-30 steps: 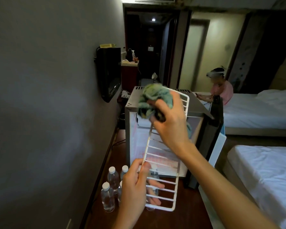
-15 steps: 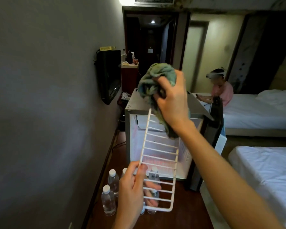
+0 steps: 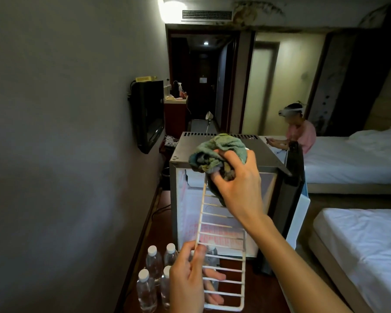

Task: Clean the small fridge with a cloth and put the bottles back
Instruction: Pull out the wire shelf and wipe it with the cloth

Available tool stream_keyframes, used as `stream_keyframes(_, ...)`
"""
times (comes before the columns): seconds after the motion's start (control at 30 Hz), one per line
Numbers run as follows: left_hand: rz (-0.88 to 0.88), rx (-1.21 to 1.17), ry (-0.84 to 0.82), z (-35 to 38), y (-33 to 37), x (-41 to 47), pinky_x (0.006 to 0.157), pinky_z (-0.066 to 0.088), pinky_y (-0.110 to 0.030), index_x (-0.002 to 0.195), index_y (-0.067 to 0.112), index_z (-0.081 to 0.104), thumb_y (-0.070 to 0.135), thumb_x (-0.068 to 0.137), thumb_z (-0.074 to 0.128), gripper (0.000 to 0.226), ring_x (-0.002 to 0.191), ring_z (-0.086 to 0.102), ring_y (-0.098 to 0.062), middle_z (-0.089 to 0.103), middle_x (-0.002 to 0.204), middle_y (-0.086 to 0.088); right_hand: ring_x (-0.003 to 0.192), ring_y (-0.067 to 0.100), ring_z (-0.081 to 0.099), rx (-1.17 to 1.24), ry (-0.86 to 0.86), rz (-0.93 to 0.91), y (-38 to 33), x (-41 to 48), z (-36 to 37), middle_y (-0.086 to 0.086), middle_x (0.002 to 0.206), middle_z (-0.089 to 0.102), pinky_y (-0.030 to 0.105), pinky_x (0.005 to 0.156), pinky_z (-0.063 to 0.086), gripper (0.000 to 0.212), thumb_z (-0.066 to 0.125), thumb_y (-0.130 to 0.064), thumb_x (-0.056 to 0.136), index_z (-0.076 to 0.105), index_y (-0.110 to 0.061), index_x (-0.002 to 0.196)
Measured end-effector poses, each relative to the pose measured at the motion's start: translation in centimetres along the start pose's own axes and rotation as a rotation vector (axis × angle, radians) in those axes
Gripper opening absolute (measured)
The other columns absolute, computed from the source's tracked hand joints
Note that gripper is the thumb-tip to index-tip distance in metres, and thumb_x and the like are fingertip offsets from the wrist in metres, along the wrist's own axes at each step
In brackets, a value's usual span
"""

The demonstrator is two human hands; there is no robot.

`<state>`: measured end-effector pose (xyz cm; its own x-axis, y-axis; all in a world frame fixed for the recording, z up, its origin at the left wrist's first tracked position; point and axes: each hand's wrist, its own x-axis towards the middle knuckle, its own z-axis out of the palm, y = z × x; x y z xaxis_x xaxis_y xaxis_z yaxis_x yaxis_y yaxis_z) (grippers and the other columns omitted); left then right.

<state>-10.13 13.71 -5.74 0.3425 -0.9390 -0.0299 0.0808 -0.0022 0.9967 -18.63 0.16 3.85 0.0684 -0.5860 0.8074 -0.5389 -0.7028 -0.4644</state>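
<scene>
Before the open fridge (image 3: 265, 154), left hand (image 3: 187, 281) grips the wire shelf (image 3: 222, 268), right hand (image 3: 239, 188) clutches the cloth (image 3: 215, 154) against it; cleaning seems midway, bottles (image 3: 154, 262) wait on the worktop (image 3: 264, 292).

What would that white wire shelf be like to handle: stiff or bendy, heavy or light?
Probably stiff: the wire shelf stands nearly upright and straight, gripped only near its lower end by the left hand. Likely light too, since one hand holds it while the right hand presses the cloth against its top. Its thin bars could swivel in a loose grip.
</scene>
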Motion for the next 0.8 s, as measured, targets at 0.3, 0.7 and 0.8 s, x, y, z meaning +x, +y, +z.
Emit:
stream_keyframes(0.3,0.077,0.093,-0.051,1.7,0.3,1.4,0.047,0.055,-0.038,0.106,0.023,0.055,0.033,0.104,0.040,0.018,0.050,0.066,-0.027,0.072,0.070,-0.012,0.105,-0.010,0.047,0.297,0.208,0.201,0.9,0.0,0.3,0.003,0.116,0.051,-0.002,0.087,0.033,0.039,0.073,-0.016,0.086,0.059,-0.037,0.115)
stream_keyframes(0.7,0.304,0.083,-0.044,0.1,4.2,5.3,0.040,0.051,-0.030,0.104,0.019,0.056,0.033,0.103,0.045,0.018,0.046,0.065,-0.029,0.071,0.067,-0.014,0.106,0.010,0.045,0.055,0.091,0.125,0.7,7.2,-0.7,0.008,0.123,0.045,0.020,0.097,0.036,0.036,0.069,-0.023,0.089,0.062,-0.024,0.124)
stream_keyframes(0.8,0.310,0.114,-0.043,0.5,3.9,5.2,0.042,0.054,-0.033,0.102,0.022,0.055,0.036,0.102,0.045,0.018,0.050,0.067,-0.025,0.071,0.067,-0.012,0.105,0.009,0.046,0.098,0.161,0.103,-0.3,5.2,0.0,0.008,0.120,0.047,0.016,0.094,0.035,0.035,0.070,-0.022,0.087,0.063,-0.022,0.122)
